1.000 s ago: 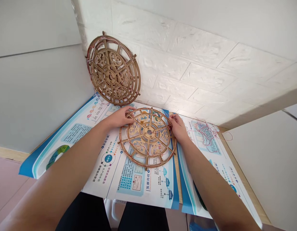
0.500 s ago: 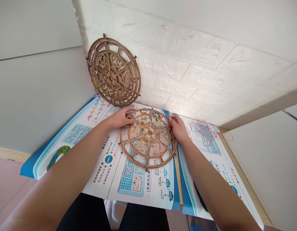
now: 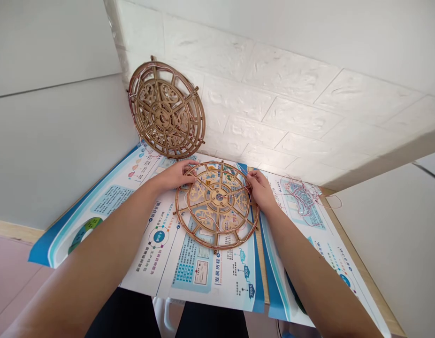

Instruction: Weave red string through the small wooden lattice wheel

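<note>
Head view. The left hand [image 3: 178, 173] is at the far left edge of a round frame [image 3: 224, 203]. Its thumb and forefinger are parted, with the rim running between them; whether they press on it cannot be told. The right hand [image 3: 261, 188] is narrowed, thumb and fingertips drawn together on the far right edge of the same rim, holding the round frame there; whether wire is also caught in this pinch cannot be told.

The round frame sits between the two hands and extends from them toward the person. It is brown openwork: concentric rings, spokes, a central hub and scrolled panels. Thin pale and reddish wire follows the rings and crosses the panels. Whether the edge under the hands is raised cannot be told.

Beyond the left hand and slightly to its left, a stack of similar frames [image 3: 167, 125] leans tilted against a white brick-patterned wall [image 3: 238, 94]; wire is strung about its rings. Right of the right hand, well apart from the left, lies a loose wire tangle [image 3: 303, 196].

Under the left hand and the round frame is a printed sheet [image 3: 147, 263]. Below the right forearm is a second sheet [image 3: 324, 241]; a strip of wooden tabletop [image 3: 261, 249] shows between the two, on the near side of the right hand.
</note>
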`<state>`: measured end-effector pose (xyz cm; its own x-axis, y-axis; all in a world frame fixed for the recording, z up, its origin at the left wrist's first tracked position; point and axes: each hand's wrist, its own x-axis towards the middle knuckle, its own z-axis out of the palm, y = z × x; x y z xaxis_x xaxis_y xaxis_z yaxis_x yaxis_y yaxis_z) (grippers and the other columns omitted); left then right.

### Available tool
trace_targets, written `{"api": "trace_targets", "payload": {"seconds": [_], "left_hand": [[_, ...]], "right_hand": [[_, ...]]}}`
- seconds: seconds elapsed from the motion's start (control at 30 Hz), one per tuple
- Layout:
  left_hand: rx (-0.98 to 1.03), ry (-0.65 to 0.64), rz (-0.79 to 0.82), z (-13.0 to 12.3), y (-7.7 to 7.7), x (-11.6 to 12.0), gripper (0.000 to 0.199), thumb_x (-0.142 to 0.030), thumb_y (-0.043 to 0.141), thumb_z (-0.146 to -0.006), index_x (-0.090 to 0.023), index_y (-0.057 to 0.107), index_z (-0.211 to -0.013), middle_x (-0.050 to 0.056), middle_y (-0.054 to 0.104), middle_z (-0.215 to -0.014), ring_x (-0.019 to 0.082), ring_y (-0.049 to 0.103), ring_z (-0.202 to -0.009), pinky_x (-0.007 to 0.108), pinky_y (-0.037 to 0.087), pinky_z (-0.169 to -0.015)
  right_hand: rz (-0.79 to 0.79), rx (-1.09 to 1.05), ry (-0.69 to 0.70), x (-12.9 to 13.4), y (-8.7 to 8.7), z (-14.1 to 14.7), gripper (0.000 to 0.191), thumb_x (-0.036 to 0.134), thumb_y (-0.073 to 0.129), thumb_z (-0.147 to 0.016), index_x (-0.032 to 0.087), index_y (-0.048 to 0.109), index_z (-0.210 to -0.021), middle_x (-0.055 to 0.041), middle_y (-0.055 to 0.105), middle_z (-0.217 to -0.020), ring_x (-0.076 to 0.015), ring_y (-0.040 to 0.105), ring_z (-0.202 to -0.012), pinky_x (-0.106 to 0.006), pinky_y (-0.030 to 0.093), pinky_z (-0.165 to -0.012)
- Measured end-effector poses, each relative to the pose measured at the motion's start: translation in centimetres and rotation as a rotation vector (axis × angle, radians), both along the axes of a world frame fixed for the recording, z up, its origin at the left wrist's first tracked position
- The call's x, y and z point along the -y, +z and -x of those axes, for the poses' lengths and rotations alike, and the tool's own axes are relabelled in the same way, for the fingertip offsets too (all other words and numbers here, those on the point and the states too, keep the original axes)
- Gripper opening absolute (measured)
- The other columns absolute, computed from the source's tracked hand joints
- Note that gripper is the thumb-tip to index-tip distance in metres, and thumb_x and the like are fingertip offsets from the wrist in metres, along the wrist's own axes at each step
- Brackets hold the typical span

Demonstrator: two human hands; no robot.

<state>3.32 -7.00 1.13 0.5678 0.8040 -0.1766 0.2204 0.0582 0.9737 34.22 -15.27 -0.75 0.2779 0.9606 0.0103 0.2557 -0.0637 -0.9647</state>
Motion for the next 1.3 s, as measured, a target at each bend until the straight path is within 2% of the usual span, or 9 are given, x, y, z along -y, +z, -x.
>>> {"api": "trace_targets", "payload": {"seconds": [0.33, 0.53, 0.7, 0.83, 1.07, 1.3], "left_hand": [[0.051, -0.018, 0.020, 0.25, -0.39, -0.17, 0.073, -0.025, 0.081, -0.067, -0.020, 0.054, -0.135, 0.007, 0.064, -0.112, 0.023, 0.065, -0.101, 0.038, 0.056, -0.090], [0.097, -0.055, 0.043, 0.56, -0.71, -0.44, 0.079, -0.028, 0.085, -0.067, -0.018, 0.051, -0.138, 0.005, 0.063, -0.107, 0.021, 0.064, -0.101, 0.039, 0.054, -0.096], [0.080, -0.049, 0.064, 0.58, -0.19, -0.14, 0.080, -0.029, 0.086, -0.069, -0.018, 0.051, -0.140, 0.006, 0.065, -0.108, 0.022, 0.065, -0.100, 0.040, 0.054, -0.095], [0.064, -0.017, 0.087, 0.45, 0.03, 0.06, 0.077, -0.036, 0.084, -0.073, -0.018, 0.052, -0.141, 0.007, 0.067, -0.111, 0.024, 0.067, -0.098, 0.041, 0.053, -0.092], [0.057, 0.022, 0.092, 0.26, -0.17, -0.01, 0.075, -0.041, 0.084, -0.075, -0.017, 0.055, -0.140, 0.007, 0.069, -0.102, 0.022, 0.068, -0.090, 0.037, 0.053, -0.084], [0.098, 0.003, 0.098, 0.22, -0.29, -0.12, 0.083, -0.040, 0.090, -0.069, -0.016, 0.054, -0.140, 0.007, 0.069, -0.107, 0.022, 0.069, -0.094, 0.038, 0.054, -0.090]], "right_hand": [[0.000, -0.011, -0.011, 0.05, 0.13, 0.10, 0.037, 0.057, 0.071, -0.079, 0.026, 0.054, -0.089, 0.0032, 0.047, -0.070, -0.0157, 0.044, -0.062, -0.030, 0.041, -0.059], [0.001, -0.012, -0.002, 0.05, 0.12, 0.09, 0.040, 0.059, 0.071, -0.079, 0.025, 0.053, -0.089, 0.0033, 0.047, -0.069, -0.0156, 0.044, -0.062, -0.029, 0.039, -0.057], [0.010, -0.006, 0.000, -0.02, -0.10, -0.12, 0.040, 0.059, 0.070, -0.081, 0.025, 0.053, -0.090, 0.0032, 0.049, -0.070, -0.0150, 0.045, -0.061, -0.029, 0.039, -0.056], [0.007, -0.005, 0.003, -0.09, -0.20, -0.20, 0.040, 0.059, 0.070, -0.080, 0.025, 0.053, -0.090, 0.0029, 0.049, -0.070, -0.0154, 0.046, -0.062, -0.029, 0.039, -0.056], [0.005, 0.006, -0.002, -0.03, -0.04, -0.08, 0.042, 0.061, 0.070, -0.079, 0.024, 0.053, -0.091, 0.0031, 0.049, -0.071, -0.0145, 0.046, -0.061, -0.029, 0.039, -0.057], [0.014, 0.024, -0.008, 0.04, 0.26, 0.06, 0.041, 0.061, 0.068, -0.080, 0.024, 0.053, -0.091, 0.0026, 0.050, -0.072, -0.0149, 0.047, -0.063, -0.029, 0.038, -0.058]]}}
